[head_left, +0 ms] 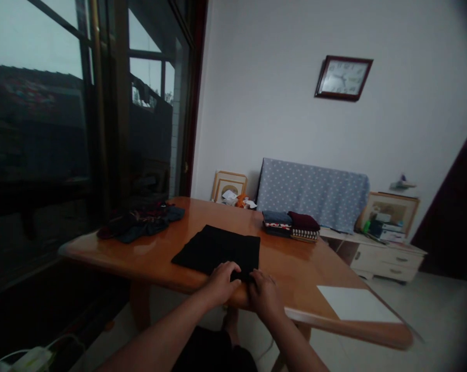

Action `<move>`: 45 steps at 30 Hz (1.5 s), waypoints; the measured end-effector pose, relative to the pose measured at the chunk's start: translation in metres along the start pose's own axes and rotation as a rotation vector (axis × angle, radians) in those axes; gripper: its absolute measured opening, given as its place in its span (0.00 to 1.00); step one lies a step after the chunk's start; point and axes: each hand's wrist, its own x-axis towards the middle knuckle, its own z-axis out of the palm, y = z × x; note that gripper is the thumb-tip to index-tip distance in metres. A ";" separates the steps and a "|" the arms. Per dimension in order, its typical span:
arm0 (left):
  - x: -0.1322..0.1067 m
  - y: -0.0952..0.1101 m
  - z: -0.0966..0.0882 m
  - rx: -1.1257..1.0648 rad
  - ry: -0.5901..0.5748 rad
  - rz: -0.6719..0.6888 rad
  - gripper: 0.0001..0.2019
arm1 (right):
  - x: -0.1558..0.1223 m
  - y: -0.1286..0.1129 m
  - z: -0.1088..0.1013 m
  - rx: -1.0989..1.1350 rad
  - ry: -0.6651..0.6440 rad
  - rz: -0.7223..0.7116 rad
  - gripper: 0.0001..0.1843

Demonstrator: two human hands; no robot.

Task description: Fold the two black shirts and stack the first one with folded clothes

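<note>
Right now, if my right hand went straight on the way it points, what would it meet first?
Most likely the black cloth; your right hand seems to be touching its near right corner.

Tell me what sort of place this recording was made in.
Most likely a living room in a home: a wall clock, a white drawer cabinet, and neat stacks of folded clothes on a wooden table.

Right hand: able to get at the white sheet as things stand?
Probably yes. Only tabletop shows between the right hand and the white sheet, which lies flat near the table's right end. The hand is at the black cloth's near edge, so it would likely have to leave that.
</note>
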 end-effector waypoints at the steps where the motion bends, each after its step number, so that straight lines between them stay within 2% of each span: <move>1: -0.002 -0.003 -0.004 0.019 -0.001 0.027 0.14 | -0.001 0.002 0.000 0.016 -0.002 0.004 0.19; 5: -0.006 -0.023 -0.030 0.154 0.027 0.068 0.18 | -0.004 0.008 0.001 0.143 0.019 0.046 0.19; 12: -0.002 -0.090 -0.091 0.251 0.143 -0.008 0.23 | -0.001 0.019 -0.003 0.410 -0.009 0.188 0.21; 15: -0.003 -0.109 -0.112 0.246 0.121 -0.024 0.20 | 0.001 0.023 -0.012 0.445 -0.052 0.217 0.20; 19: -0.011 -0.107 -0.134 0.205 0.018 0.007 0.18 | 0.005 0.025 -0.040 0.530 -0.140 0.231 0.19; 24: -0.015 -0.089 -0.157 -0.030 -0.236 -0.035 0.11 | 0.021 0.029 -0.088 0.696 -0.399 0.234 0.17; 26: -0.012 -0.088 -0.161 -0.105 -0.270 -0.063 0.09 | 0.029 0.032 -0.098 0.715 -0.460 0.256 0.15; 29: -0.005 -0.092 -0.161 -0.188 -0.267 -0.106 0.10 | 0.039 0.037 -0.097 0.777 -0.517 0.330 0.14; 31: 0.000 -0.095 -0.161 -0.252 -0.255 -0.154 0.11 | 0.044 0.040 -0.090 0.834 -0.515 0.384 0.15; 37: 0.020 -0.089 -0.162 -0.566 -0.209 -0.281 0.17 | 0.063 0.051 -0.069 0.992 -0.377 0.495 0.15; 42: 0.057 -0.092 -0.156 -0.774 -0.136 -0.372 0.19 | 0.102 0.067 -0.046 1.097 -0.376 0.550 0.16; 45: 0.081 -0.101 -0.147 -0.801 -0.094 -0.435 0.18 | 0.128 0.079 -0.027 1.019 -0.362 0.633 0.18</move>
